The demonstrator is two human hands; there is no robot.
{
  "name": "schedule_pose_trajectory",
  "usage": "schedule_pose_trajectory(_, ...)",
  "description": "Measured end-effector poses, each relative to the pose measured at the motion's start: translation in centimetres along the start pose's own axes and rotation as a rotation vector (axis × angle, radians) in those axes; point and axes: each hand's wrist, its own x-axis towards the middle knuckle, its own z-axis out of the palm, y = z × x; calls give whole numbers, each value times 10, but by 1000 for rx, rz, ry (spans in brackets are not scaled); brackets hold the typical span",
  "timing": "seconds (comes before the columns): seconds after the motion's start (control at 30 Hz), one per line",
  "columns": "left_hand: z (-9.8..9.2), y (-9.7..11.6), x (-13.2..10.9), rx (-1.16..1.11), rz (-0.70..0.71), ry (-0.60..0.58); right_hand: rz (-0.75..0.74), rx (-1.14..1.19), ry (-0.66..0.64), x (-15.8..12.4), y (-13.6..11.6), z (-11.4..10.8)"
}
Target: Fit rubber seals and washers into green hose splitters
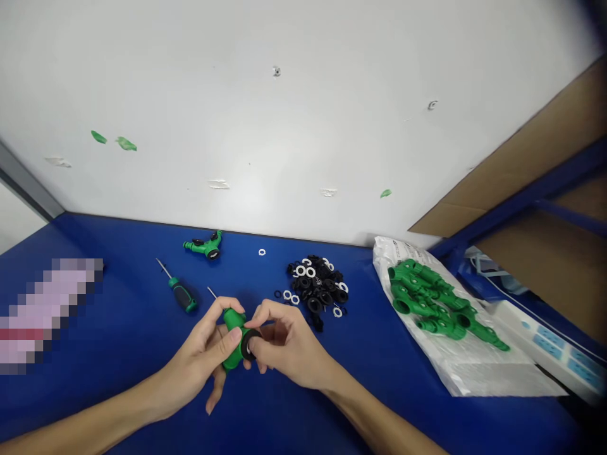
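My left hand (202,357) is closed around a green plastic Y-shaped hose splitter (231,319) above the front of the table. At the splitter's right-hand end sits a black collar (245,345). My right hand (296,346) grips this collar, its thumb and bent fingers at the opening. A bit of white shows inside beside the fingertips; whether it is a washer I cannot tell. Just beyond my hands lies a thin metal shaft (211,292), its other end hidden. A green-and-black screwdriver (181,295) rests to the left.
Another green splitter with black parts (208,247) lies near the wall, with a white ring (262,252) to its right. Black parts and white rings form a pile (315,284). Several green splitter bodies (427,300) lie on a white plastic bag (467,376), beside a power strip (550,344).
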Motion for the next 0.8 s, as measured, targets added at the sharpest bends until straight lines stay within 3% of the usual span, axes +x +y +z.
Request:
schedule_pose_trajectory(0.3, 1, 1, 1, -76, -8, -26, 36, 29, -97, 0, -1, -12)
schedule_pose_trajectory(0.47, 2, 0, -1, -45, 53, -70, 39, 63, -79, -1, 5, -7)
schedule_pose_trajectory(0.8, 0, -1, 0, -56, 31, -50, 29, 45, -58, -4, 2, -5)
